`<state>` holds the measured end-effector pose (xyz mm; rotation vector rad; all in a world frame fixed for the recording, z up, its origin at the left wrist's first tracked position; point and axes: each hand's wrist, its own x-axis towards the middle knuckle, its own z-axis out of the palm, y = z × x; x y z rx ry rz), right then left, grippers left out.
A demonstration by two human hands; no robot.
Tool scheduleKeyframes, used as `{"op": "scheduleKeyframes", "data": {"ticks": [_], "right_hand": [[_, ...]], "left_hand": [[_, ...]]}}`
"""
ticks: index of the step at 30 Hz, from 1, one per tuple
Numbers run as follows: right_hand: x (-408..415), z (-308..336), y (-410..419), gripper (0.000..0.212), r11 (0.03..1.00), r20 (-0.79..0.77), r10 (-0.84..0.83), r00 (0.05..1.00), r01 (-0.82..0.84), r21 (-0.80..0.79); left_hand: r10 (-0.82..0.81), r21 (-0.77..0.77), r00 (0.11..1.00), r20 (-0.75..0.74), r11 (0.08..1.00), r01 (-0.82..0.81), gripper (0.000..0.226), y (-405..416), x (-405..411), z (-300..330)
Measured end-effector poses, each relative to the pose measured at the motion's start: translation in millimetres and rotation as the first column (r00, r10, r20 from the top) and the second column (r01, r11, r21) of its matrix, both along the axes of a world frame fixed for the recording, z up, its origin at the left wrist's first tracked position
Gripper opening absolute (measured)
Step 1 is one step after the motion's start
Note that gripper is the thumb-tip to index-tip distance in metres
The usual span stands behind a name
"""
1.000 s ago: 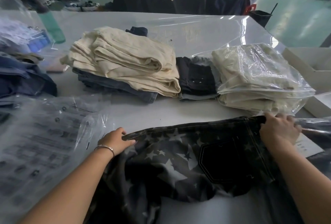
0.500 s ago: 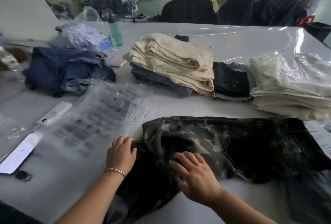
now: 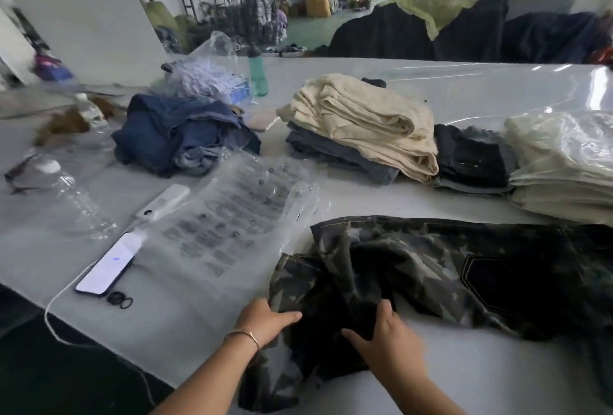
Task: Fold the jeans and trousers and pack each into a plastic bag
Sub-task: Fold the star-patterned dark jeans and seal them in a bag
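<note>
White table (image 3: 381,205) fills most of the frame, w/ a warehouse floor behind. Lower right: dark star-print camo jeans (image 3: 431,265) lie spread across the near edge, back pocket up, leg end bunched toward the person, prob. so it can be pulled straight for folding. Right edge, mid frame: bagged cream trousers (image 3: 560,162), already packed. Centre: stack of folded cream trousers (image 3: 365,125) on denim, likely waiting for bags. Left of centre: loose blue denim heap (image 3: 179,132), unfolded. Between heap and jeans: empty printed plastic bag (image 3: 232,215), flat and within reach, prob. for this pair. Bottom centre: left hand (image 3: 265,321), bracelet on wrist, pinches the jeans' edge; right hand (image 3: 388,345), blurred, fingers curled into the cloth. Lower left: lit phone (image 3: 106,265).
</note>
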<state>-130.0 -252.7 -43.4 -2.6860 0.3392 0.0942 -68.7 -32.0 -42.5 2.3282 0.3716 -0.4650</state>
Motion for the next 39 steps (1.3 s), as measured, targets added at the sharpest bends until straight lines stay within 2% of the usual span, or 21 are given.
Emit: {"op": "scheduleKeyframes", "data": {"ticks": [2,5,8,11,13,15,17,19,21,23,24,25,27,30,31,33,34,35,36,37,39], "right_hand": [[4.7,0.6,4.3,0.056,0.994,-0.044,-0.109,0.993,0.11,0.013],[9.2,-2.3,5.8,0.024,0.965,-0.036,-0.259,0.965,0.26,0.03],[7.3,-9.5,7.0,0.01,0.849,0.023,-0.498,0.867,0.483,0.214],[3.2,-7.5,23.2,0.01,0.681,0.174,-0.695,0.698,0.562,0.47],[2.9,1.1,46.0,0.02,0.658,0.281,-0.725,0.629,0.511,0.553],[4.1,11.3,74.3,0.026,0.706,0.382,-0.679,0.627,0.415,0.574],[6.8,17.9,100.9,0.036,0.818,0.484,-0.54,0.689,0.295,0.493],[8.2,19.1,122.4,0.042,0.928,0.548,-0.336,0.766,0.171,0.33],[8.5,15.4,134.3,0.042,0.981,0.558,-0.178,0.811,0.102,0.164],[10.6,12.5,137.0,0.043,0.987,0.515,-0.155,0.843,0.11,0.117],[13.2,11.2,135.3,0.043,0.984,0.496,-0.176,0.85,0.135,0.116],[16.6,10.0,132.8,0.044,0.98,0.48,-0.2,0.854,0.161,0.12],[25.3,9.4,126.3,0.043,0.975,0.473,-0.219,0.854,0.177,0.133],[37.8,9.3,118.6,0.025,0.982,0.455,-0.183,0.871,0.145,0.118],[41.4,9.0,116.2,0.019,0.983,0.427,-0.18,0.886,0.147,0.111],[47.4,7.5,111.2,0.013,0.98,0.366,-0.194,0.91,0.161,0.119],[50.0,6.1,108.8,0.012,0.977,0.34,-0.202,0.918,0.165,0.134],[52.6,4.3,106.6,0.014,0.976,0.32,-0.203,0.925,0.163,0.146],[55.5,3.0,105.2,0.015,0.976,0.304,-0.194,0.933,0.153,0.153],[59.3,2.3,104.5,0.015,0.978,0.29,-0.177,0.94,0.135,0.156],[69.5,3.3,103.7,0.013,0.983,0.272,-0.126,0.954,0.084,0.163]], "left_hand": [[-0.101,-0.078,0.995,0.023,0.992,0.103,0.033,-11.9,0.7,0.8],[-0.29,-0.149,0.954,0.08,0.942,0.299,0.038,-23.1,2.1,17.7],[-0.411,-0.298,0.904,0.119,0.853,0.428,0.036,-21.9,12.2,46.8],[-0.442,-0.375,0.817,0.37,0.734,0.566,0.027,-8.4,25.6,87.0],[-0.356,-0.422,0.765,0.537,0.672,0.609,0.038,8.8,35.9,114.5],[-0.2,-0.45,0.729,0.654,0.672,0.588,0.041,37.3,49.8,136.9],[-0.048,-0.47,0.712,0.7,0.721,0.51,0.041,74.7,67.7,147.2],[0.094,-0.526,0.78,0.619,0.787,0.322,0.029,117.8,88.4,139.3],[0.172,-0.521,0.909,0.379,0.851,0.057,0.017,159.8,107.8,112.9],[0.14,-0.288,0.985,0.103,0.952,-0.105,0.03,191.2,114.9,75.3],[0.104,-0.115,0.994,0.032,0.988,-0.1,0.033,202.1,114.1,56.3],[0.066,0.017,0.998,0.009,0.998,-0.066,0.033,208.5,111.2,40.7],[0.065,0.072,0.996,0.062,0.995,-0.069,0.034,210.3,106.2,22.7],[0.291,-0.125,0.943,0.163,0.954,-0.273,0.041,210.1,106.0,22.8],[0.395,-0.29,0.91,0.128,0.892,-0.347,0.04,209.9,108.5,27.0],[0.496,-0.594,0.864,-0.087,0.67,-0.445,0.025,207.5,111.2,39.0],[0.479,-0.669,0.86,-0.174,0.584,-0.461,0.019,206.5,112.6,44.6],[0.446,-0.689,0.873,-0.196,0.57,-0.446,0.018,205.4,113.5,47.0],[0.419,-0.678,0.892,-0.168,0.608,-0.413,0.019,204.3,113.9,47.7],[0.399,-0.612,0.914,-0.074,0.705,-0.358,0.023,204.1,113.9,45.8],[0.297,-0.254,0.931,0.21,0.937,-0.242,0.031,206.3,114.7,39.4]]}}
